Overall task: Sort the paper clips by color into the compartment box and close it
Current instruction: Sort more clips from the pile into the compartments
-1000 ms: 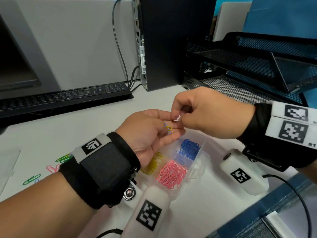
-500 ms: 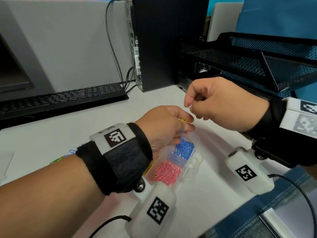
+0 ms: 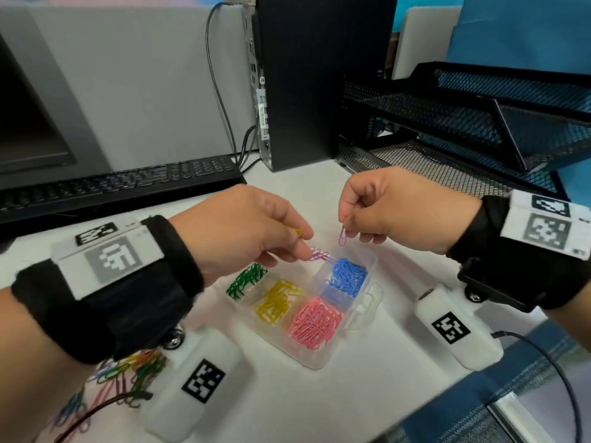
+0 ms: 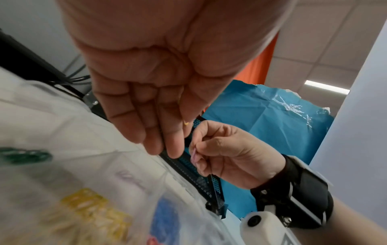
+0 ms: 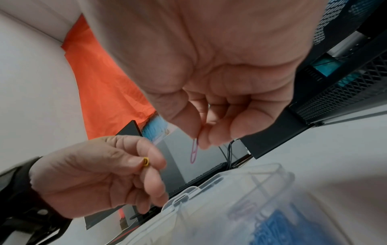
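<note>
Two hands hover over the box (image 3: 323,362) on my head view. My right hand (image 3: 403,212) pinches a purple clip (image 3: 342,235) between thumb and forefinger, and the clip hangs down above the far end of the box, clear of it. The right wrist view shows the same clip (image 5: 194,153) dangling from the fingertips (image 5: 204,140). My left hand (image 3: 243,231) has its fingers curled, with a yellow clip (image 3: 298,232) held between thumb and forefinger; only the clip's end (image 5: 145,162) peeks out in the right wrist view. The two hands are near each other but not touching.

The clear box sits open on the white desk (image 3: 351,394), between my wrists. In it I see green clips (image 3: 246,279) in the far left compartment, yellow clips (image 3: 278,300) next to them, pink clips (image 3: 315,322) in the nearest compartment, blue clips (image 3: 348,276) beyond the pink, and a few purple clips (image 3: 319,254) at the far end, just under my left fingertips. I cannot tell whether the left fingers touch those.

A loose pile (image 3: 128,375) of mixed clips lies on the desk under my left wrist, well apart from the box. Behind are a keyboard (image 3: 121,187), a computer tower (image 3: 319,81) and a black mesh tray (image 3: 463,129). The left wrist view is blurred over the box.
</note>
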Motion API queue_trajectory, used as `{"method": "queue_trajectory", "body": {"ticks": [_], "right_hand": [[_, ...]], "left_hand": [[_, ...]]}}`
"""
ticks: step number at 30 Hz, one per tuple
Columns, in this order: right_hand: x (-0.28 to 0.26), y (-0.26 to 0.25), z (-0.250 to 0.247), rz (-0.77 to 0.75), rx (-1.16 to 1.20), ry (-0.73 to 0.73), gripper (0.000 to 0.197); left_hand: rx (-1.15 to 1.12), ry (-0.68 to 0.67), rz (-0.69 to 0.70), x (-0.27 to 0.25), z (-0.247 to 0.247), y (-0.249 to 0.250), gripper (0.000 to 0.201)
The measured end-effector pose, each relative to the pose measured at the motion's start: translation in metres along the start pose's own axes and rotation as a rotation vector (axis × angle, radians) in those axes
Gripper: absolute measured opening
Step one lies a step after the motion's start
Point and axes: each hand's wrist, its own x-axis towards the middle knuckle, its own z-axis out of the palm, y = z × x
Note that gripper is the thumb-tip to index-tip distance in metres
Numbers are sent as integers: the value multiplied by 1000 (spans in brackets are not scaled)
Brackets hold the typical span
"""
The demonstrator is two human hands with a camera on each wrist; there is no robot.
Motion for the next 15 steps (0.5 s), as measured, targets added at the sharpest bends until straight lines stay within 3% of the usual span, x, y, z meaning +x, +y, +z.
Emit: {"method": "queue_trajectory", "body": {"ticks": [3, 6, 9, 15], "right_hand": [[1, 0, 4, 0, 5, -24, 20], [5, -2, 7, 4, -7, -33, 18], [9, -4, 12, 4, -38, -19, 16], [15, -11, 20, 13, -178, -19, 23]], "left_hand": [[83, 15, -27, -9, -7, -11, 12], [85, 33, -22, -15, -14, -18, 29], [22, 78, -2, -23, -25, -22, 32], [-31, 174, -14, -49, -59, -28, 19]]}}
